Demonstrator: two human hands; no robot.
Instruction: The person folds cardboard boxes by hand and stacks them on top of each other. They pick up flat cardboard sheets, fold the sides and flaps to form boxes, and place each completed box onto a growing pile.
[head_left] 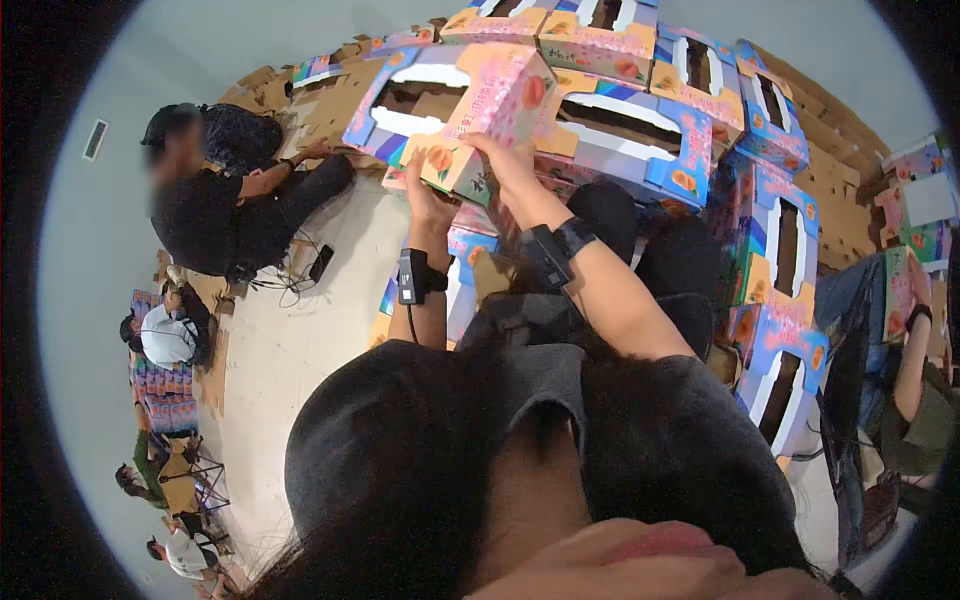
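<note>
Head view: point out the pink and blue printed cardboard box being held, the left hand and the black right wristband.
Pink and blue printed cardboard box (497, 92), head view, pink side panel.
Left hand (430, 205), head view, back of hand.
Black right wristband (562, 243), head view, strap.

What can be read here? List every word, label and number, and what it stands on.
Held box: dark print on its pink panel, too blurred to read.
Stacked boxes: print too small to read.
Wrist bands: no text shows.
</note>
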